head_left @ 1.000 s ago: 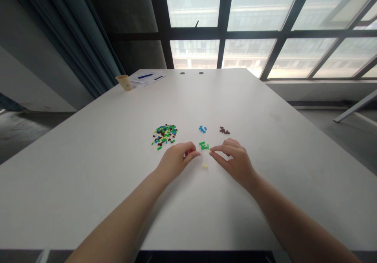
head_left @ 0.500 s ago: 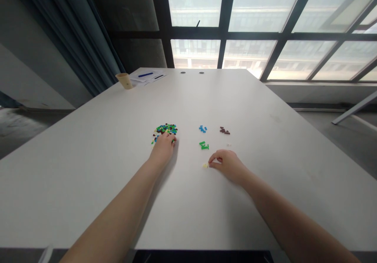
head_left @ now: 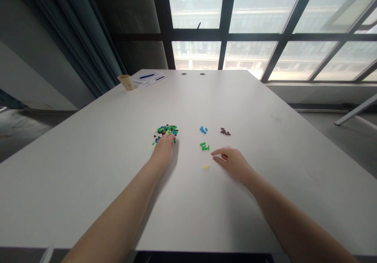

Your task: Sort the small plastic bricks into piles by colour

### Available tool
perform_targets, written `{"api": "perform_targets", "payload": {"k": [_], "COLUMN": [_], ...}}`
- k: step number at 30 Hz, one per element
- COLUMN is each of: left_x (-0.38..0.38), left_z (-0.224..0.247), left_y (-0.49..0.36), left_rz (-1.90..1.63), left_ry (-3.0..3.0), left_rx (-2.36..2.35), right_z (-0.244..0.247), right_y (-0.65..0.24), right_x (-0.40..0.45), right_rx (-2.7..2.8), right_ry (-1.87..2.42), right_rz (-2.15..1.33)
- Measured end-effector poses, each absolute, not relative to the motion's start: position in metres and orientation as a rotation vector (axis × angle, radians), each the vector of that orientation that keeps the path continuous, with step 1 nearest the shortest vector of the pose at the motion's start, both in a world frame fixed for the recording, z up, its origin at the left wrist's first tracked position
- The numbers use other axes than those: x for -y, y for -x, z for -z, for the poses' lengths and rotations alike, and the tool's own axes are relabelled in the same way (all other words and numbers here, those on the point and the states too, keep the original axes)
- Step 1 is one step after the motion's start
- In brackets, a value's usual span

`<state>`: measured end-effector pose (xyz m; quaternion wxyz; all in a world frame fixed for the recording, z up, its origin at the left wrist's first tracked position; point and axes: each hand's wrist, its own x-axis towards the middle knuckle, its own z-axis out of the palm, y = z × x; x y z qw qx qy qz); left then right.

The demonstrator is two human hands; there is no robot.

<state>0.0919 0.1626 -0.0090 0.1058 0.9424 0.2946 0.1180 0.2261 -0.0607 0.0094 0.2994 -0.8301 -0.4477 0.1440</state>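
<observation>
My left hand (head_left: 165, 145) rests at the near edge of a mixed pile of small toy bricks (head_left: 167, 129) in green, blue, brown and pale yellow. Its fingers are curled together over the pile, a green piece showing by the fingertips; what they grip is hidden. My right hand (head_left: 231, 159) hovers just above the table, thumb and index finger apart with nothing between them. Left of and below it lies a small group of pale yellow bricks (head_left: 206, 167). Green bricks (head_left: 204, 147) lie just beyond its fingertips. White pieces (head_left: 229, 146) are partly hidden behind it.
Farther off on the white table (head_left: 188, 208) are blue bricks (head_left: 203, 130) and brown bricks (head_left: 225, 132) in separate groups. At the far left stand a paper cup (head_left: 126, 82) and papers (head_left: 147, 78) with pens on them. Windows line the far side.
My right hand has pulled back from the pale yellow bricks, slightly up and right, and its fingertips have parted. My left hand has stayed at the pile with its fingers shifting slightly.
</observation>
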Motion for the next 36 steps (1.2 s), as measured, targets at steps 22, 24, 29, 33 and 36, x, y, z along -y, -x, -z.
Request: {"api": "perform_targets", "payload": {"k": [22,24,29,33,36], "left_x": [-0.153,-0.152,-0.150,-0.150,-0.148], "left_z": [-0.003,-0.004,-0.004,-0.003,-0.005], "left_y": [-0.091,-0.092,-0.092,-0.093,-0.093], "left_rz": [-0.247,-0.235,-0.264,-0.407,-0.491], "left_ry": [-2.827,-2.849,-2.844,-2.777,-2.726], "left_rx": [-0.868,-0.878,-0.903,-0.826,-0.738], "right_z": [-0.011,-0.010,-0.011,-0.014,-0.017], "right_y": [-0.225,-0.226,-0.226,-0.225,-0.225], "right_x": [0.060,0.060,0.062,0.062,0.063], "right_rx": [1.204,1.210,1.215,1.206,1.204], "right_ry": [2.180,2.174,2.173,2.177,2.187], "right_rz": [-0.370,-0.360,-0.317,-0.327,-0.337]}}
